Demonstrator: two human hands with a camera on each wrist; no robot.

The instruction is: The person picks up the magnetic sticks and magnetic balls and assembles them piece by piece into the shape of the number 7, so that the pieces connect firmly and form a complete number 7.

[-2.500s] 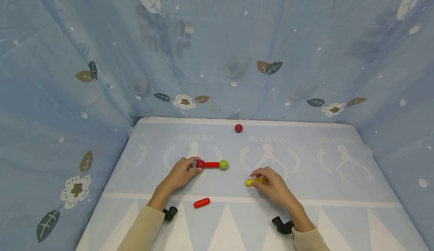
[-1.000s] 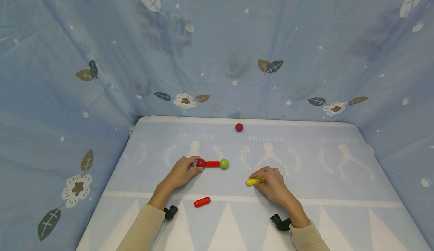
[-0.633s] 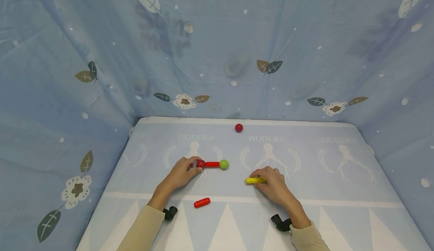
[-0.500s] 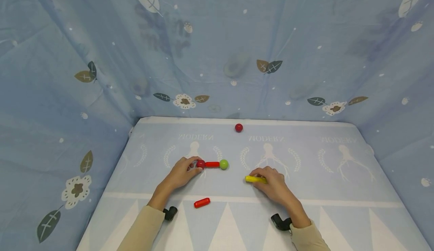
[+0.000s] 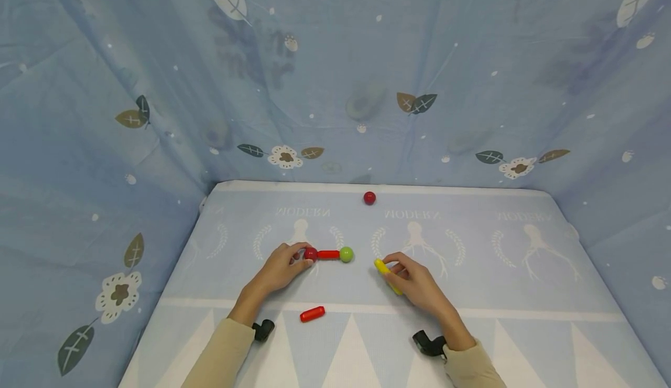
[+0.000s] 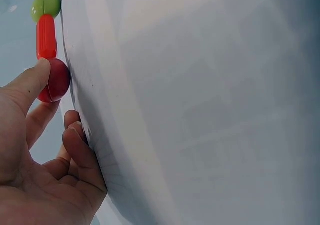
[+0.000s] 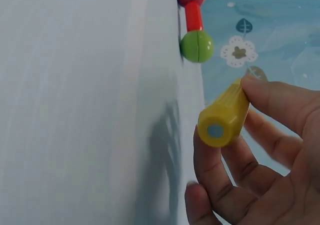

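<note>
A: Where is the yellow rod (image 5: 387,275)?
B: Just right of the green ball (image 5: 346,254); the right hand (image 5: 414,286) pinches it.
A: The left hand (image 5: 278,270)?
B: Its grip pinches the dark red ball (image 5: 310,254), joined by the red rod (image 5: 328,254) to the green one.

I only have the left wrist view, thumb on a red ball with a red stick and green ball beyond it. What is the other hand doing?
Observer: The right hand pinches a yellow stick and has it lifted off the mat, just right of the green ball.
Operator: Which way does that stick point?
Observer: In the right wrist view its flat end, with a small grey disc in it, faces the camera; the green ball sits beyond its far end.
Operator: Any loose pieces left?
Observer: Yes, a second red stick lies near the person between the arms, and another red ball sits at the far edge of the mat.
</note>
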